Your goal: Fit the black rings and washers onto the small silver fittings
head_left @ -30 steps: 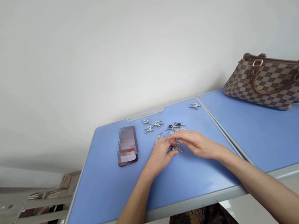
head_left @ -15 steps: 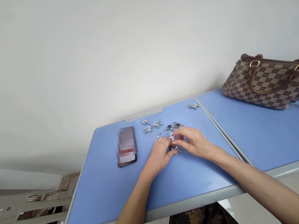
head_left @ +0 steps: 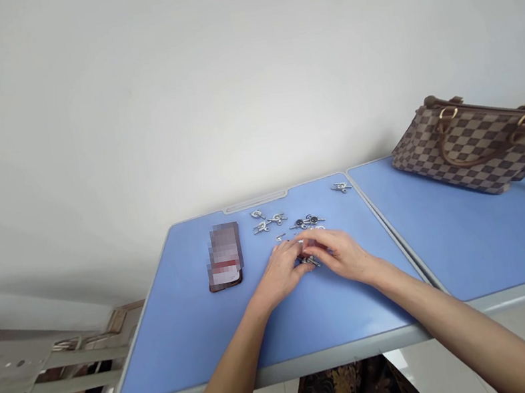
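Silver metal clasp (head_left: 310,261) sits between left hand (head_left: 281,273) and right hand (head_left: 340,254), fingertips pressed together around it

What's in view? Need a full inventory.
left table: 1, blue, grey rim, under the hands
right table: 1, blue, grey rim, beside left table
phone: 1, dark, face blurred, on left table
metal pieces: several, count unclear, silver, some with dark discs, scattered on left table
handbag: 1, brown check, on right table
rack: 1, off-white, perforated, lower left
wall: 1, white, behind tables
left hand: 1, at the pieces nearest the person
right hand: 1, at the same pieces, beside left hand
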A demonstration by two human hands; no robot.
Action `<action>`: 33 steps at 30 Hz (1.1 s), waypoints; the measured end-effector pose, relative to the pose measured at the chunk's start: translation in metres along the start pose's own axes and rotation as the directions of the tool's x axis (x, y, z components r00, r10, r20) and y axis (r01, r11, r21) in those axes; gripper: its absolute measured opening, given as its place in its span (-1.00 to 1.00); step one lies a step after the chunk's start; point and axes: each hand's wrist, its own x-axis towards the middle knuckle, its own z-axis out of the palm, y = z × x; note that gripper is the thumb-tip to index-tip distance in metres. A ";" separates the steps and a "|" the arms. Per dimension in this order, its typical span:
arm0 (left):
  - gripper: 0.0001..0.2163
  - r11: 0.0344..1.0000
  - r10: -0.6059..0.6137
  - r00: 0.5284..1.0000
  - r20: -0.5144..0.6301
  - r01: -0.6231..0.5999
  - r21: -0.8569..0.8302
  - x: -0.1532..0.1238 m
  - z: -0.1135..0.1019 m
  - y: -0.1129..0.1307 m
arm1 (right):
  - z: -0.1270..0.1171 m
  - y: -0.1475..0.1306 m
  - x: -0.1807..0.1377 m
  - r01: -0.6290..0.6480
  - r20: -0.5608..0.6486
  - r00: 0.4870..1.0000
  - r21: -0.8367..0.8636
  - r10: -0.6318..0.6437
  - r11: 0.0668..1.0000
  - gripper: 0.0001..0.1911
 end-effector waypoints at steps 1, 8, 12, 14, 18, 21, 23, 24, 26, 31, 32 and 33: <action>-0.85 1.000 -0.001 1.000 -0.002 0.001 -0.009 0.000 0.000 0.000 | -0.001 -0.001 0.000 0.004 0.015 1.000 0.027 -0.005 1.000 -0.71; -0.88 0.999 -0.025 1.000 0.006 0.026 -0.045 0.000 -0.003 0.004 | -0.017 -0.007 0.002 -0.007 0.143 0.990 0.046 0.000 0.999 -0.61; -0.85 0.999 -0.022 1.000 0.013 0.023 -0.028 0.000 -0.004 0.004 | -0.018 -0.004 0.001 -0.011 0.111 0.994 0.065 0.004 0.998 -0.66; -0.84 1.000 -0.021 1.000 0.018 0.021 -0.014 0.000 -0.004 0.004 | -0.015 -0.003 0.001 -0.011 0.069 0.998 0.048 0.007 0.999 -0.74; -0.87 1.000 -0.013 1.000 0.021 0.013 0.016 0.000 -0.002 0.001 | -0.010 0.000 0.000 -0.015 -0.016 1.000 -0.027 0.015 1.000 -0.85; -0.89 0.999 -0.013 1.000 0.013 0.012 0.041 0.001 0.000 -0.001 | -0.009 0.000 0.000 -0.052 -0.075 0.996 -0.072 0.046 0.996 -0.87; -0.88 0.999 -0.010 1.000 0.014 0.009 0.049 0.001 0.000 -0.001 | -0.008 0.000 0.001 -0.082 -0.086 0.994 -0.102 0.074 0.991 -0.87; -0.88 0.999 -0.007 1.000 0.014 0.006 0.051 0.001 0.000 -0.001 | -0.007 -0.001 0.001 -0.090 -0.086 0.993 -0.118 0.080 0.989 -0.87; -0.88 0.999 -0.005 1.000 0.010 0.005 0.053 0.001 0.001 -0.001 | -0.005 -0.002 0.001 -0.094 -0.090 0.993 -0.155 0.081 0.983 -0.85; -0.90 0.999 -0.009 1.000 -0.009 0.009 0.041 0.001 0.001 0.000 | 0.003 -0.007 0.001 -0.101 -0.139 0.988 -0.213 0.072 0.972 -0.84; -0.89 0.999 -0.010 1.000 -0.008 0.010 0.039 0.002 0.001 0.001 | 0.005 -0.007 0.000 -0.111 -0.150 0.986 -0.214 0.079 0.971 -0.85; -0.89 0.999 -0.012 1.000 -0.007 0.013 0.038 0.002 0.001 0.002 | 0.006 -0.008 0.000 -0.121 -0.163 0.983 -0.214 0.087 0.969 -0.85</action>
